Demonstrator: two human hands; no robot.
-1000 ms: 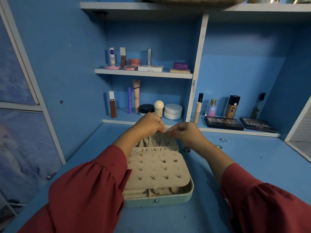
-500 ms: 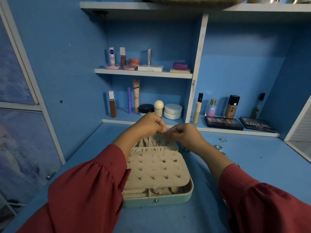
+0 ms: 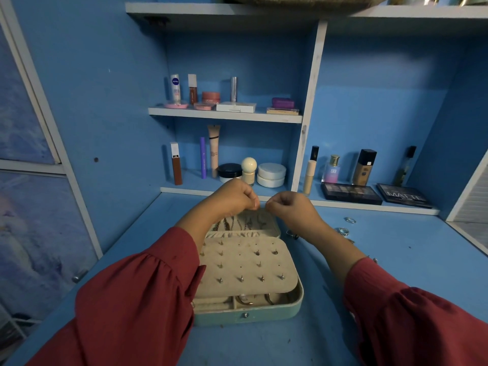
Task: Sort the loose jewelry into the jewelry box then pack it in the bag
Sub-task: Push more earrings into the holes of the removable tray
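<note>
Both my hands hover above the open jewelry box (image 3: 245, 317) on the tabletop (image 3: 409, 260). My left hand (image 3: 235, 196) and right hand (image 3: 287, 210) each have fingers curled in a pinching grip, tips nearly meeting. What they pinch is too small to tell.

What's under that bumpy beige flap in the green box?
Under the beige earring flap, the jewelry box shows beige compartments at its front edge, with gold hoops peeking out. The flap covers everything further back.

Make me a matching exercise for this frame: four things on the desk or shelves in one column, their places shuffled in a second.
1. mint-green jewelry box
2. loose silver rings
3. white Nivea tube
4. black eyeshadow palette marked MATTE

a. upper small shelf, left end
b. desk, right of the right arm
c. lower shelf, far right
d. desk, between the two arms

Pairs: 1-d, 2-b, 3-a, 4-c
</note>
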